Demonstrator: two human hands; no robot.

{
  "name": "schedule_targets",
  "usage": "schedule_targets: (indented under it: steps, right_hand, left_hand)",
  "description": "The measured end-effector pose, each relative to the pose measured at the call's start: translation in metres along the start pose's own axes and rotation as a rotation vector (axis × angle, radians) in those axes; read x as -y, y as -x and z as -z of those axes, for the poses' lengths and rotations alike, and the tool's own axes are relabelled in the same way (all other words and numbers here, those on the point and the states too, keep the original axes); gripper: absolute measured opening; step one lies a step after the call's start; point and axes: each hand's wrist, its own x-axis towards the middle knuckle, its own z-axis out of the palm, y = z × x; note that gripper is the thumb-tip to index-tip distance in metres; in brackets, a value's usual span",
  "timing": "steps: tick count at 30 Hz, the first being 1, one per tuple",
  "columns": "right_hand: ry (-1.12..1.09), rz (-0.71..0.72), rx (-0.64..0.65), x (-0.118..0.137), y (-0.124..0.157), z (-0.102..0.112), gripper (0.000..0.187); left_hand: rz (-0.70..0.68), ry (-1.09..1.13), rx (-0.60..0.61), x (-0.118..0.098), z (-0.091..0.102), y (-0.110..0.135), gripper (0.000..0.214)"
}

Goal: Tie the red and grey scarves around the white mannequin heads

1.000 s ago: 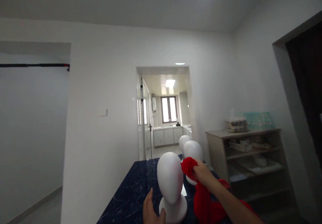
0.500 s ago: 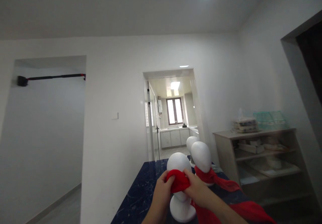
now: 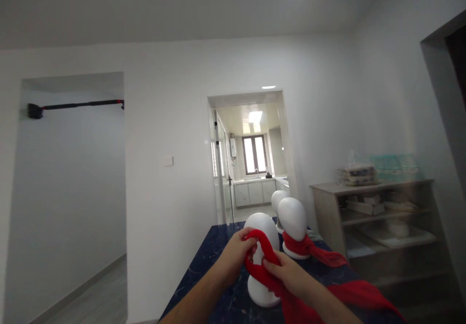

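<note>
A white foam mannequin head (image 3: 262,227) stands on the dark blue marbled table (image 3: 204,275) right in front of me. A red scarf (image 3: 267,261) loops round its face and neck. My left hand (image 3: 238,253) is closed on the scarf at the head's left side. My right hand (image 3: 286,273) pinches the scarf lower down on the right, and the scarf's loose end (image 3: 360,295) trails off to the right. Behind stands a second white head (image 3: 291,217) with a red scarf (image 3: 309,248) round its neck, and a third white head (image 3: 277,200) peeks out behind it.
A wooden shelf unit (image 3: 378,222) with boxes and trays stands at the right wall. Straight ahead a doorway (image 3: 251,159) opens onto a kitchen. A second opening with a black and red bar (image 3: 73,105) is at the left. A dark doorway (image 3: 455,71) is at the far right.
My left hand rose from the head's base and took hold of the scarf. Both hands drew the scarf down from the nearest head's top to its face and neck.
</note>
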Motion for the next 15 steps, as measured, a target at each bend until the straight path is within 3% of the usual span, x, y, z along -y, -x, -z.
schedule_targets:
  steps: [4, 9, 12, 15]
  right_hand:
    - [-0.067, -0.021, -0.038, -0.009, -0.003, 0.0, 0.052]
    - [0.051, -0.106, 0.23, 0.022, 0.013, 0.012, 0.056]
    - [0.101, -0.096, 0.275, 0.045, 0.014, 0.034, 0.055]
    - [0.007, -0.086, 0.287, 0.058, 0.004, 0.069, 0.049]
  left_hand:
    - [0.046, -0.009, 0.151, -0.014, 0.001, 0.007, 0.012]
    - [0.067, 0.214, 0.276, -0.041, 0.009, 0.002, 0.036]
    - [0.015, 0.351, 0.287, -0.057, 0.022, -0.017, 0.035]
    - [-0.058, 0.319, 0.297, -0.068, 0.04, -0.041, 0.032]
